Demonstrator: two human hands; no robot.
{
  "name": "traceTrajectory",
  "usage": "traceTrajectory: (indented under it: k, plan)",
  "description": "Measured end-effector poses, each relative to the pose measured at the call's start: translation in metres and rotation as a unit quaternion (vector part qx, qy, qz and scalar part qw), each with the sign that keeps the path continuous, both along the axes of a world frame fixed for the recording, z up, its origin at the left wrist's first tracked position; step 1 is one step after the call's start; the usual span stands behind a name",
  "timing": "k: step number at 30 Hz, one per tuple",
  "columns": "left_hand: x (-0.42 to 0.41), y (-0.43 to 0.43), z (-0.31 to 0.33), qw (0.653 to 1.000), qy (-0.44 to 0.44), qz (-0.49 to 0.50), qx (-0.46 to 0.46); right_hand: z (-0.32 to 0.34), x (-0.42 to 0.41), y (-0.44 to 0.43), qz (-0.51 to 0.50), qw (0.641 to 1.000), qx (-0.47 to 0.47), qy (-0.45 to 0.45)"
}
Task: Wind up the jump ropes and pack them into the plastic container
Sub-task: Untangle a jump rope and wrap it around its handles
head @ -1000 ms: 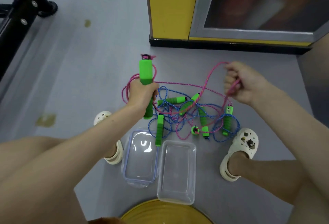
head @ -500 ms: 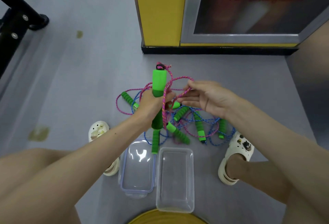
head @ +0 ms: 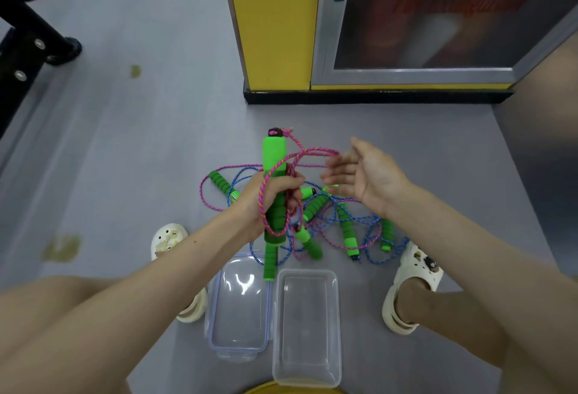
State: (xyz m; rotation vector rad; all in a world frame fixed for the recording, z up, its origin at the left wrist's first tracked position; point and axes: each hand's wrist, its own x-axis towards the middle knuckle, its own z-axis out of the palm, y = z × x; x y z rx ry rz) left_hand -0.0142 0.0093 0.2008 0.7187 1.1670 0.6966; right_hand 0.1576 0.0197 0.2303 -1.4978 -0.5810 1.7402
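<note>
My left hand (head: pixel 269 196) grips a green foam jump-rope handle (head: pixel 274 155) upright, with pink rope (head: pixel 309 153) looped round the handle and the hand. My right hand (head: pixel 359 174) is just right of it, palm up, fingers straight, the pink loop running over the fingertips. Below them a tangle of pink and blue ropes (head: pixel 353 231) with several green handles lies on the floor. A clear plastic container (head: pixel 308 328) stands near my feet, with its lid (head: pixel 239 309) beside it on the left.
Grey floor all round. A yellow cabinet (head: pixel 275 24) with a framed glass panel stands behind the ropes. A black metal frame (head: pixel 28 49) is at far left. My white clogs (head: pixel 416 271) flank the pile; a yellow round edge (head: pixel 291 389) shows at the bottom.
My right hand first brought the pink rope in from the far right to the handle; now its fingers have opened and it has drawn slightly right, leaving a loop laid round the handle.
</note>
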Motion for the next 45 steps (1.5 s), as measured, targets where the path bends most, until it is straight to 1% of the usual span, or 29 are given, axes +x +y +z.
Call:
traceTrajectory:
  k: [2, 3, 4, 5, 6, 7, 9, 11, 12, 14, 17, 18, 20, 22, 23, 26, 27, 28, 34, 37, 38, 39, 40, 41, 42, 43, 44, 45]
  plan:
    - [0.0, 0.003, 0.003, 0.999, -0.034, 0.023, -0.028, -0.005, -0.001, 0.0, 0.049, 0.993, -0.029, -0.104]
    - [0.001, 0.004, 0.005, 0.998, -0.046, 0.025, -0.03, -0.009, -0.002, -0.001, 0.108, 0.979, -0.035, -0.172]
    - [0.002, 0.005, 0.007, 0.998, -0.059, 0.023, -0.029, -0.013, -0.004, -0.003, 0.183, 0.954, -0.034, -0.236]
    - [0.003, 0.005, 0.008, 0.997, -0.073, 0.021, -0.028, -0.018, -0.007, -0.006, 0.26, 0.924, -0.024, -0.28]
    - [0.004, 0.005, 0.01, 0.996, -0.087, 0.021, -0.03, -0.022, -0.01, -0.009, 0.326, 0.898, -0.013, -0.296]
    - [0.004, 0.005, 0.011, 0.994, -0.101, 0.023, -0.032, -0.026, -0.012, -0.011, 0.376, 0.882, -0.006, -0.284]
    - [0.004, 0.006, 0.014, 0.991, -0.124, 0.031, -0.034, -0.029, -0.015, -0.017, 0.448, 0.857, 0.003, -0.255]
    - [0.001, 0.008, 0.016, 0.99, -0.133, 0.039, -0.037, -0.032, -0.013, -0.019, 0.495, 0.831, 0.01, -0.252]
    - [-0.002, 0.01, 0.017, 0.989, -0.133, 0.045, -0.041, -0.033, -0.011, -0.02, 0.504, 0.825, 0.009, -0.255]
    - [-0.011, 0.013, 0.018, 0.99, -0.119, 0.067, -0.041, -0.036, -0.007, -0.021, 0.495, 0.826, 0.019, -0.269]
    - [-0.028, 0.017, 0.014, 0.993, -0.019, 0.112, -0.024, -0.043, 0.0, -0.021, 0.471, 0.817, 0.051, -0.327]
    - [-0.036, 0.018, 0.011, 0.991, 0.013, 0.13, -0.03, -0.045, 0.002, -0.022, 0.47, 0.81, 0.058, -0.346]
    - [-0.051, 0.019, 0.002, 0.983, 0.047, 0.167, -0.056, -0.051, 0.007, -0.023, 0.471, 0.795, 0.059, -0.378]
    - [-0.065, 0.021, -0.006, 0.976, 0.067, 0.193, -0.078, -0.055, 0.014, -0.025, 0.469, 0.781, 0.055, -0.409]
    - [-0.071, 0.021, -0.009, 0.973, 0.076, 0.2, -0.083, -0.055, 0.016, -0.027, 0.463, 0.781, 0.056, -0.415]
    - [-0.08, 0.02, -0.012, 0.968, 0.105, 0.209, -0.088, -0.054, 0.023, -0.033, 0.436, 0.809, 0.058, -0.391]
    - [-0.082, 0.02, -0.013, 0.966, 0.113, 0.214, -0.087, -0.054, 0.026, -0.035, 0.431, 0.815, 0.052, -0.384]
    - [-0.083, 0.02, -0.013, 0.964, 0.12, 0.222, -0.084, -0.054, 0.029, -0.035, 0.431, 0.814, 0.049, -0.386]
    - [-0.089, 0.023, -0.019, 0.939, 0.15, 0.296, -0.092, -0.061, 0.038, -0.024, 0.416, 0.776, 0.044, -0.472]
    - [-0.086, 0.022, -0.02, 0.93, 0.197, 0.302, -0.075, -0.064, 0.04, -0.024, 0.413, 0.768, 0.074, -0.484]
    - [-0.086, 0.022, -0.021, 0.929, 0.213, 0.294, -0.065, -0.065, 0.041, -0.024, 0.402, 0.781, 0.082, -0.471]
    - [-0.085, 0.022, -0.021, 0.931, 0.226, 0.282, -0.055, -0.064, 0.04, -0.025, 0.369, 0.815, 0.08, -0.439]
    - [-0.084, 0.022, -0.021, 0.933, 0.237, 0.267, -0.047, -0.061, 0.037, -0.025, 0.308, 0.87, 0.064, -0.38]
    - [-0.082, 0.022, -0.021, 0.935, 0.246, 0.251, -0.04, -0.057, 0.034, -0.023, 0.227, 0.926, 0.032, -0.299]
    - [-0.079, 0.021, -0.02, 0.938, 0.254, 0.233, -0.035, -0.052, 0.031, -0.021, 0.14, 0.966, -0.004, -0.215]
    - [-0.075, 0.021, -0.019, 0.942, 0.261, 0.211, -0.029, -0.047, 0.029, -0.018, 0.064, 0.988, -0.037, -0.138]
    - [-0.069, 0.019, -0.017, 0.944, 0.272, 0.184, -0.021, -0.042, 0.028, -0.014, -0.003, 0.996, -0.063, -0.069]
    - [-0.064, 0.019, -0.014, 0.945, 0.289, 0.153, -0.009, -0.039, 0.028, -0.011, -0.063, 0.995, -0.072, -0.011]
